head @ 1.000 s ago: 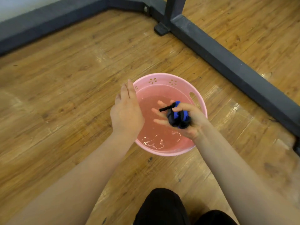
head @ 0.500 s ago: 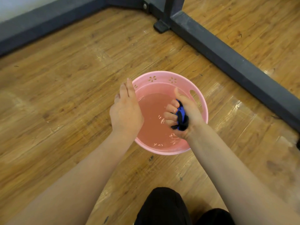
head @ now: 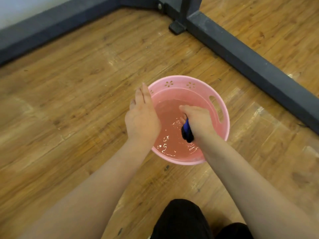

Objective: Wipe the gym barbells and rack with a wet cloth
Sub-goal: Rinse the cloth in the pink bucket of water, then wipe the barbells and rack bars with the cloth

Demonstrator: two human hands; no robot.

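My right hand [head: 198, 120] is balled into a fist around the blue and black cloth [head: 187, 131], squeezing it just above the water in the pink basin [head: 222, 107]; a dark wad of the cloth pokes out of the fist toward me. My left hand [head: 142, 118] has flat, straight fingers held together, holds nothing and hovers over the basin's left rim; I cannot tell if it touches the rim. The two hands are apart, with rippling water showing between them. The basin stands on the wooden floor [head: 69, 100], near the dark grey base bar of the rack [head: 250, 62], which crosses the floor's far right side. My black-trousered knee [head: 183, 219] shows at the bottom edge
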